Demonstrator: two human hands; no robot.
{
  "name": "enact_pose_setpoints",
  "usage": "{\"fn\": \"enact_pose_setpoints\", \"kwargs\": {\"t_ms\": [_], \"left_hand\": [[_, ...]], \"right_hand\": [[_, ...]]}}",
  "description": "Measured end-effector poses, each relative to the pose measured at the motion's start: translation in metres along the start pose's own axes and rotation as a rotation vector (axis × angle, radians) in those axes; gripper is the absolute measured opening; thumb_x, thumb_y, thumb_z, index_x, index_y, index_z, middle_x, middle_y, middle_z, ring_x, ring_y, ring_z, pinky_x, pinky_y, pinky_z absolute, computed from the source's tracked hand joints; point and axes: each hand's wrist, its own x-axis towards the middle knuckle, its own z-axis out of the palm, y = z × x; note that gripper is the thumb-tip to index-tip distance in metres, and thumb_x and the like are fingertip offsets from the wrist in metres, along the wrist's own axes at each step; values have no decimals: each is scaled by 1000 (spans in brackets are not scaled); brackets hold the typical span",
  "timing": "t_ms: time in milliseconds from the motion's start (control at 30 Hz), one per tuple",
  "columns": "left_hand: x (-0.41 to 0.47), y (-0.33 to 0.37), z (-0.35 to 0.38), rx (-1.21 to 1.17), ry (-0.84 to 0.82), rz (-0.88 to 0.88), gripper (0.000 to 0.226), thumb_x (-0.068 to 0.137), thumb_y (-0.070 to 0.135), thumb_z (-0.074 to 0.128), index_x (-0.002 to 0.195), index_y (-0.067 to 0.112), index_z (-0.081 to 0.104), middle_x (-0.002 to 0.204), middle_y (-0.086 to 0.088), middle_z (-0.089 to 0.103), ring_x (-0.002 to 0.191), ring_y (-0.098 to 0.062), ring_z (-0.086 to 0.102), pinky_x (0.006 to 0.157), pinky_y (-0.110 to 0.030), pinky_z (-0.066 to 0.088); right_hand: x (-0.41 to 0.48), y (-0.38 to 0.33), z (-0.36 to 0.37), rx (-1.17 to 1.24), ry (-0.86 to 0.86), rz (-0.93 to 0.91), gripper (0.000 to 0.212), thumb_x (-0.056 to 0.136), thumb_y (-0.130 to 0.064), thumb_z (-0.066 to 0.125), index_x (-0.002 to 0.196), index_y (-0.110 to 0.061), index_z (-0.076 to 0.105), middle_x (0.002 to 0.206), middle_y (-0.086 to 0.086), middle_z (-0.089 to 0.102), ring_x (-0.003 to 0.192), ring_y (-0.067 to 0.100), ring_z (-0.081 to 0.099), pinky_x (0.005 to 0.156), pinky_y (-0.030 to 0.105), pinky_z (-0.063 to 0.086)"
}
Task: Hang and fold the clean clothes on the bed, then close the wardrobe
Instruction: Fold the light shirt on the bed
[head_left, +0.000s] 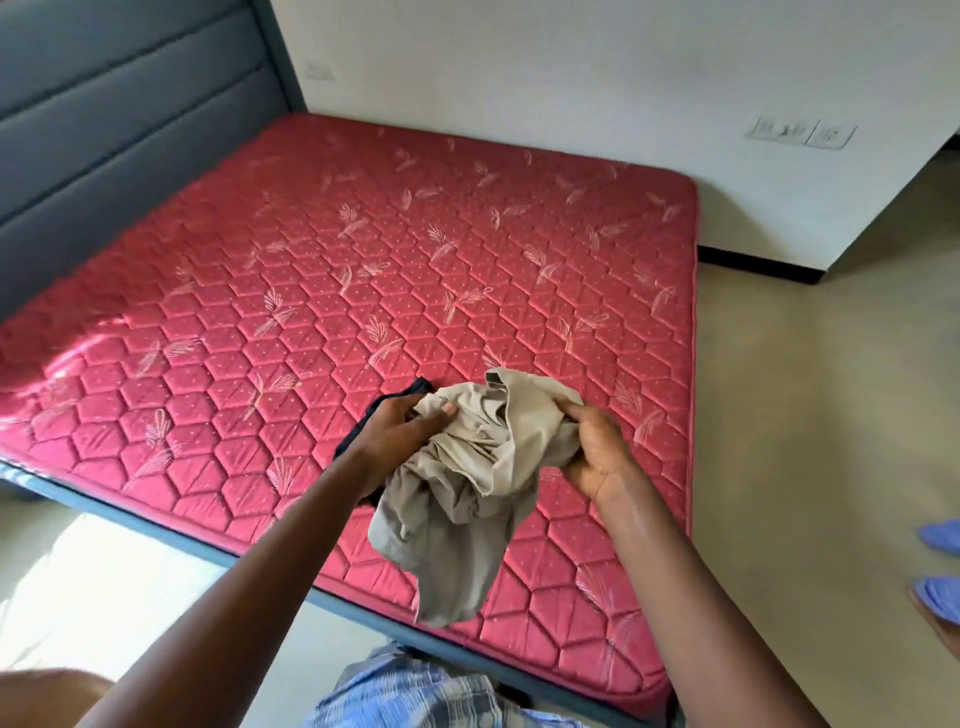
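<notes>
A crumpled beige garment (467, 488) hangs bunched above the near edge of the red quilted mattress (363, 260). My left hand (395, 436) grips its left side and my right hand (597, 447) grips its right side. A dark piece of clothing (410, 389) shows behind and under my left hand; whether that hand also holds it I cannot tell. The wardrobe is out of sight.
A grey padded headboard (119, 119) rises at the left. The bed's blue-grey frame (156, 519) runs along the near edge. Beige floor (805, 415) lies to the right, with blue slippers (940, 566) at the far right. A white wall with sockets (800, 132) stands behind.
</notes>
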Motion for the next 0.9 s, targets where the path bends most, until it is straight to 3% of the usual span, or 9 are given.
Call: {"fn": "enact_pose_setpoints", "kwargs": {"t_ms": [100, 233, 333, 400, 467, 567, 667, 767, 900], "left_hand": [[-1, -3, -5, 481, 117, 111, 68, 81, 81, 50, 119, 27, 68, 109, 1, 74, 103, -23, 71, 91, -46, 58], [-27, 2, 23, 394, -89, 432, 64, 89, 64, 64, 142, 31, 51, 134, 6, 60, 125, -16, 60, 101, -40, 51], [-28, -1, 46, 441, -52, 378, 61, 81, 70, 71, 115, 19, 66, 105, 11, 72, 94, -7, 69, 83, -43, 59], [-20, 5, 39, 262, 83, 244, 62, 79, 71, 71, 94, 11, 71, 84, 1, 73, 73, -18, 69, 68, -57, 58], [-13, 22, 30, 46, 123, 156, 48, 88, 57, 73, 97, 10, 73, 89, -17, 77, 76, -38, 73, 64, -66, 58], [-17, 60, 23, -210, 98, 120, 24, 105, 30, 62, 107, 7, 70, 98, -24, 77, 81, -38, 73, 61, -59, 62], [-15, 82, 22, -361, 71, 60, 28, 109, 29, 51, 106, 6, 68, 94, -12, 77, 82, -27, 74, 70, -43, 65], [-14, 99, 22, -478, 110, 10, 31, 108, 31, 53, 101, 5, 67, 85, -14, 70, 70, -26, 69, 63, -40, 62], [-14, 111, 21, -483, 128, 13, 39, 107, 36, 55, 99, 1, 68, 80, -17, 71, 65, -28, 69, 60, -40, 60]], "right_hand": [[-9, -10, 7, 204, -77, 129, 21, 97, -12, 51, 97, -2, 69, 84, 15, 71, 70, 24, 72, 60, 30, 61], [-23, -15, 34, 356, -164, 179, 36, 96, -1, 40, 69, 1, 65, 62, 15, 64, 53, 23, 68, 52, 30, 60], [-22, -15, 49, 393, -137, 100, 31, 98, 8, 35, 78, 3, 59, 57, 9, 61, 47, 14, 63, 49, 22, 56], [-19, -19, 48, 385, -127, 14, 21, 98, 6, 42, 87, 1, 59, 64, 9, 66, 54, 13, 67, 52, 22, 57], [-18, -27, 36, 299, -194, -102, 13, 97, -10, 57, 106, -3, 64, 87, 10, 75, 78, 16, 73, 70, 28, 61], [-23, -33, 19, -86, -323, -230, 60, 86, -36, 74, 141, -19, 55, 120, 2, 74, 106, 21, 70, 86, 35, 56], [-37, -23, 17, -322, -444, -265, 69, 83, -22, 84, 143, -26, 50, 124, 0, 73, 114, 21, 70, 88, 35, 59], [-39, 4, 22, -579, -419, -327, 51, 81, -1, 85, 126, -7, 63, 115, 9, 75, 104, 16, 72, 89, 29, 58], [-28, 30, 14, -598, -191, -244, 11, 84, 17, 63, 89, 9, 69, 71, 6, 67, 61, 11, 59, 54, 19, 44]]}}
